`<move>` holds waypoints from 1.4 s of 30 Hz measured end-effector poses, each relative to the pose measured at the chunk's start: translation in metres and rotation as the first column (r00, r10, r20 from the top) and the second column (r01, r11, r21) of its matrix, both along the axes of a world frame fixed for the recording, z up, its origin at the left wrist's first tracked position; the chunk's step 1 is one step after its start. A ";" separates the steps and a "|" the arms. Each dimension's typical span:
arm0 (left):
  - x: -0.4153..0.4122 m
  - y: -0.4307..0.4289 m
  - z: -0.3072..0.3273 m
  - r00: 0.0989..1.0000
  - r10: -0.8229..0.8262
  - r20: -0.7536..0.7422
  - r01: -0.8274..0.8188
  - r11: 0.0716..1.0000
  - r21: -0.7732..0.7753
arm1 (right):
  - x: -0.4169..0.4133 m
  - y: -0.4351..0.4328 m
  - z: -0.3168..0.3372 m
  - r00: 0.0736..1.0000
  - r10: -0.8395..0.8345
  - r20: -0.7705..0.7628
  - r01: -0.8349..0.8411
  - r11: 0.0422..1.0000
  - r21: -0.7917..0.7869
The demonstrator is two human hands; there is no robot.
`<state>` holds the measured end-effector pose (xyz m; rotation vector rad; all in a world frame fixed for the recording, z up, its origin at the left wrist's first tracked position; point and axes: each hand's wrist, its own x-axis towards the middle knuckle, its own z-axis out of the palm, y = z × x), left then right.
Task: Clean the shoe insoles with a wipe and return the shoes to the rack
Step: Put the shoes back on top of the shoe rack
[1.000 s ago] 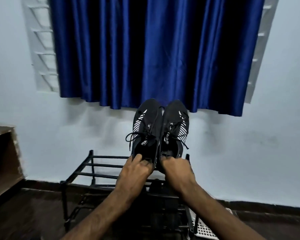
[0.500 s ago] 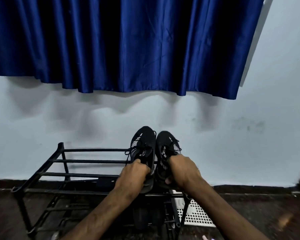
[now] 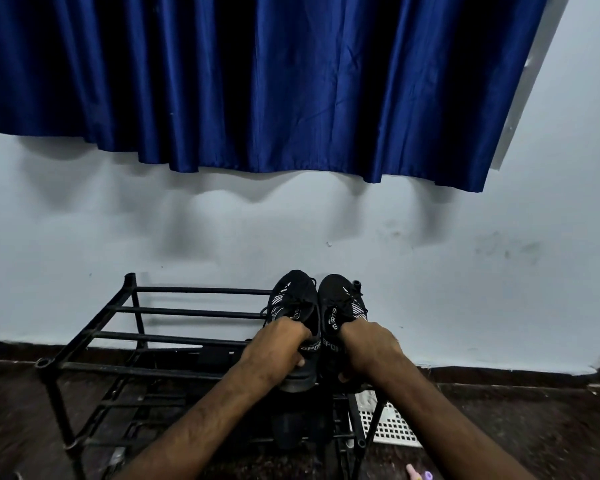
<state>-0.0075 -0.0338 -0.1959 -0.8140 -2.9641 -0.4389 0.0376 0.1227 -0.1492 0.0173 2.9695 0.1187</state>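
curtain (image 3: 257, 81): blue, pleated, hung across the upper wall; its hem is well above the rack

wall (image 3: 118, 237): pale and scuffed, directly behind the rack

floor (image 3: 534, 427): dark, visible on both sides of the rack

shoe rack (image 3: 174, 311): black bar frame in tiers. Task judged to be at its last stage, with the pair over the right end of the top tier. No wipe is in view and the insoles are hidden, so the cleaning cannot be confirmed. What seems left is to settle the heels and let go. The bars left of the shoes are bare, so that is the open side. The right end post is just beside the right shoe and the wall is near the toes, so those are the tight edges. The lower tier holds dark shapes (image 3: 291, 431), too dim to name

left shoe (image 3: 293, 296), right shoe (image 3: 340, 296): black with white stripes, side by side and touching, toes toward the wall, heels at the front bar. Whether the soles lie fully on the bars cannot be told

left hand (image 3: 274, 351): fingers curled over the left shoe's heel collar, grasping it

right hand (image 3: 368, 344): clasped round the right shoe's heel in the same way

perforated panel (image 3: 392, 427): white, on the floor by the rack's right leg

pink and lilac item (image 3: 418, 474): small, on the floor at the bottom edge, unidentified
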 end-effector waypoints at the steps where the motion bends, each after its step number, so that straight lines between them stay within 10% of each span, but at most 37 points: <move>1: -0.002 -0.002 0.000 1.000 0.004 0.020 -0.004 1.000 0.019 | 0.000 0.000 0.000 1.000 -0.003 0.007 0.003 1.000 0.009; 14: 0.012 -0.045 0.037 0.985 0.027 -0.173 0.001 0.987 0.162 | 0.011 -0.031 0.039 0.967 0.008 -0.254 -0.004 1.000 0.018; 22: 0.050 -0.140 0.063 0.962 0.181 -0.204 -0.187 0.982 -0.011 | 0.025 -0.126 0.036 0.917 0.196 -0.347 -0.254 0.959 -0.129; 33: 0.141 -0.349 0.029 0.841 0.524 -0.138 -0.539 0.834 -0.119 | 0.061 -0.335 0.010 0.770 0.578 -0.269 -0.625 0.768 -0.139; 42: 0.163 -0.497 -0.076 0.594 0.781 0.194 -0.629 0.601 -0.494 | 0.048 -0.460 -0.113 0.681 0.730 0.061 -0.676 0.658 -0.331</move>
